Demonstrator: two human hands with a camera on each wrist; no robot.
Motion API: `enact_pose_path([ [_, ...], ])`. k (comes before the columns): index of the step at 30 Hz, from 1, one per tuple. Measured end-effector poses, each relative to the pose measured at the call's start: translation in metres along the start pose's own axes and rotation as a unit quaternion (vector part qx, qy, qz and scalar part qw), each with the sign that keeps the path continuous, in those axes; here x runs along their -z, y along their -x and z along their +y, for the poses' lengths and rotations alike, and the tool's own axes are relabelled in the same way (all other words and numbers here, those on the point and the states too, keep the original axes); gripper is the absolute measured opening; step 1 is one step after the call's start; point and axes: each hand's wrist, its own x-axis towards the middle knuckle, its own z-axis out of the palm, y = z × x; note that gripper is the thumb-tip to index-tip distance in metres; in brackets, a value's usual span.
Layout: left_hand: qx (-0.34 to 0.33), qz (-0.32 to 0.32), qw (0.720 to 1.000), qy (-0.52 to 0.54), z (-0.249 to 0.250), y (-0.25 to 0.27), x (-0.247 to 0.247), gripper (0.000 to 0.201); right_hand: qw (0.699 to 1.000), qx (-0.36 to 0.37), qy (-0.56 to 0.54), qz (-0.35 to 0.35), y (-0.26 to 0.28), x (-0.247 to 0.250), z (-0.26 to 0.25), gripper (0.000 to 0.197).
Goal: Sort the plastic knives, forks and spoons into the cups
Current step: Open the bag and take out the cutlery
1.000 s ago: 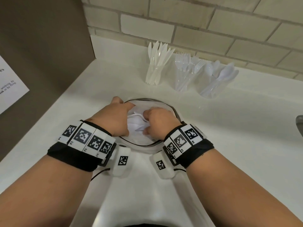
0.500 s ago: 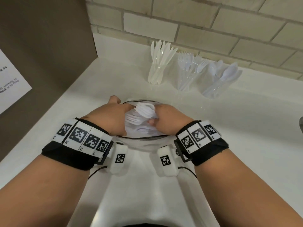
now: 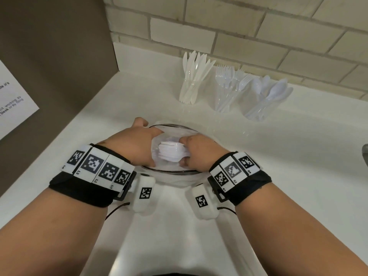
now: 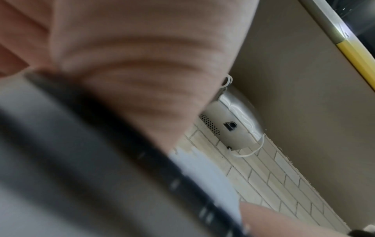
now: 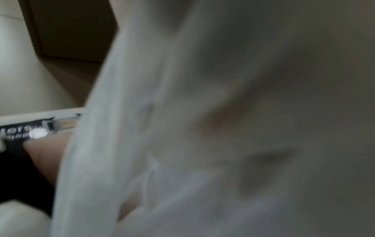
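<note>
- Both forearms are bare, with no sleeves in the head view
- The left wrist (image 3: 79, 188) wears a wide black fabric band, topped by a row of four white blocks (image 3: 99, 167), each printed with a black-and-white square code and a small digit at its edge
- A rounded white plastic unit (image 3: 143, 193) hangs on the inner side of that wrist, bearing one square code; a thin black cable (image 3: 116, 208) loops from beneath it
- The right wrist (image 3: 252, 188) has the same black band, with three coded white blocks (image 3: 234, 170) visible
- Its own white unit (image 3: 204, 203) carries a code, joined by a black bracket and a thin black cable (image 3: 227, 209)
</note>
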Motion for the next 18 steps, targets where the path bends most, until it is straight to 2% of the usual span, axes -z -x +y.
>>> enact_pose_path([
  [6, 0.003, 0.027, 1.0, 0.001, -0.002, 0.005, 0.019, 0.083, 0.995, 0.02, -0.093, 0.004, 0.01, 0.017, 0.004, 0.041],
  [12, -0.012, -0.043, 0.999, -0.024, 0.006, 0.016, 0.028, 0.068, 0.991, 0.012, -0.126, 0.035, 0.015, 0.021, 0.008, 0.044],
  [16, 0.028, 0.059, 0.998, -0.023, 0.004, 0.01, 0.032, 0.07, 0.98, 0.02, -0.2, 0.013, 0.02, 0.022, 0.008, 0.041],
  [18, 0.031, 0.086, 0.996, -0.007, 0.004, 0.008, 0.033, 0.066, 0.97, 0.018, -0.242, 0.01, 0.019, 0.022, 0.008, 0.038],
])
